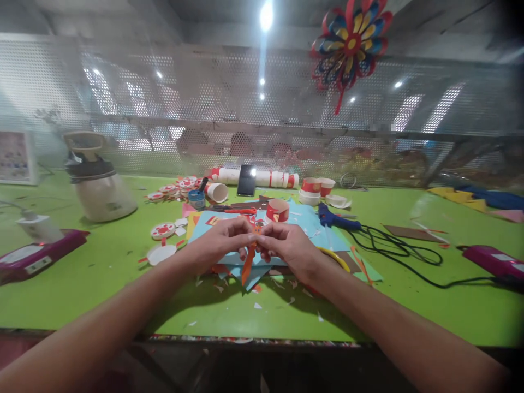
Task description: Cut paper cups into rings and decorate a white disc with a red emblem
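Between my fingertips, in the middle of the head view, is a narrow orange paper strip (pixel 248 266). My left hand (pixel 227 236) pinches its upper end from the left, and my right hand (pixel 286 244) pinches it from the right. The strip's pointed tail hangs down below both hands. Under them lie light blue paper sheets (pixel 305 221) with paper scraps on top. Just beyond my fingers stands a red and white paper ring (pixel 277 210). Red-handled scissors (pixel 241 210) lie behind my left hand.
A blue glue gun (pixel 338 218) with a black cable lies to the right, near a purple power strip (pixel 497 262). On the left are a large jug (pixel 100 185) and another purple power strip (pixel 41 254). Paper cups (pixel 313 191) and a phone (pixel 246 180) stand at the back.
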The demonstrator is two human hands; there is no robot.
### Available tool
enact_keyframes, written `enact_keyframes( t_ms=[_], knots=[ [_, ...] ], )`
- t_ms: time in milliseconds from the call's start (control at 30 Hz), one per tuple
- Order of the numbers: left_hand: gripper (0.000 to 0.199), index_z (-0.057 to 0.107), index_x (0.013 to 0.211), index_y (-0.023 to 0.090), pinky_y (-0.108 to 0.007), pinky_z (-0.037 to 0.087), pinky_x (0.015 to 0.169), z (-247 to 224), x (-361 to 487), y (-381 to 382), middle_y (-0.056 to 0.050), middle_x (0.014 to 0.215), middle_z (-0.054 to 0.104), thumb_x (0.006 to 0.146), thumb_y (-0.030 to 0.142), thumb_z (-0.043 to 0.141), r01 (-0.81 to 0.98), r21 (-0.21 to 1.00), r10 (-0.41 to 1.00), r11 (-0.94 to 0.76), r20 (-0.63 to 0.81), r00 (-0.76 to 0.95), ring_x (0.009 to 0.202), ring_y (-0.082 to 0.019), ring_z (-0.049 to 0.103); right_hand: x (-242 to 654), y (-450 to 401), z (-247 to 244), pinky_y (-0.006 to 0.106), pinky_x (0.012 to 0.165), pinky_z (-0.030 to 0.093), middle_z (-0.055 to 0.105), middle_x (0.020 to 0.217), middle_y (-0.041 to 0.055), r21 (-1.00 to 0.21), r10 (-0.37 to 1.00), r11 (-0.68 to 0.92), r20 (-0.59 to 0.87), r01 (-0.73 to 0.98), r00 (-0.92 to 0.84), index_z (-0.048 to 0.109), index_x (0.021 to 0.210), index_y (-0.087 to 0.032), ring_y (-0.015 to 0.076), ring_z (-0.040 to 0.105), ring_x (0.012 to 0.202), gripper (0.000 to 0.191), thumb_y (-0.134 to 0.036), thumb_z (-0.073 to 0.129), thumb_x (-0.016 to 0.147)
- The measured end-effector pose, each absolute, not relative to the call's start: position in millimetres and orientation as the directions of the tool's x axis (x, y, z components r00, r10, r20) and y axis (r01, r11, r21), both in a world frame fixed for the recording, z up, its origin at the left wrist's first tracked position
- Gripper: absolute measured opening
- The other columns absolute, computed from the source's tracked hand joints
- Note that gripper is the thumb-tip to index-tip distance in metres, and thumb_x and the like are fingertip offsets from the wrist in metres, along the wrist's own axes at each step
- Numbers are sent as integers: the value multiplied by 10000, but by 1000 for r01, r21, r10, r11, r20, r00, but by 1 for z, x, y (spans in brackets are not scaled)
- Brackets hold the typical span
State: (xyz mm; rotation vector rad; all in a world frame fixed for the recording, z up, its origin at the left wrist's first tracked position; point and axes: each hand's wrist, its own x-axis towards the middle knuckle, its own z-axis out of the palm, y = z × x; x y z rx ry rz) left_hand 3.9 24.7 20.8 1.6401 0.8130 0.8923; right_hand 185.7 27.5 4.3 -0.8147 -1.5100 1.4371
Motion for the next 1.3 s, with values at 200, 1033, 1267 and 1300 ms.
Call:
enact_keyframes(
  t_ms=[200, 1033, 1267, 1300],
  knots=[
    [180, 636, 758, 201, -277, 470, 683, 11, 1, 29, -20, 772, 672, 792, 371, 684, -6, 995, 874, -100, 90, 478, 754, -171, 633, 183, 20, 9, 256, 525, 403, 595, 563, -22, -989, 912, 126, 146, -75, -384, 621, 636, -175, 103, 499, 516, 275, -400, 765, 700],
    [72, 527, 860, 175, -201, 467, 446, 17, -7, 22, -81, 668, 724, 917, 213, 504, -86, 975, 519, 204, -33, 854, 573, -173, 702, 202, 16, 24, 236, 546, 454, 623, 633, 12, -996, 762, 74, 25, 50, -647, 689, 726, -124, 92, 551, 541, 162, -240, 637, 827],
    [101, 544, 850, 173, -208, 489, 454, 21, -6, 19, -79, 693, 737, 921, 187, 473, -18, 985, 588, 170, -87, 804, 575, -178, 707, 200, 14, 27, 217, 534, 451, 610, 631, 4, -996, 816, 71, 30, 49, -577, 665, 681, -124, 72, 533, 524, 175, -220, 617, 819],
    [111, 545, 846, 173, -197, 481, 441, 21, -6, 19, -77, 678, 737, 923, 185, 466, -10, 985, 590, 172, -94, 802, 556, -172, 702, 199, 14, 27, 216, 535, 452, 612, 636, 5, -996, 822, 67, 26, 52, -569, 666, 686, -123, 72, 535, 527, 174, -223, 617, 819]
  ],
)
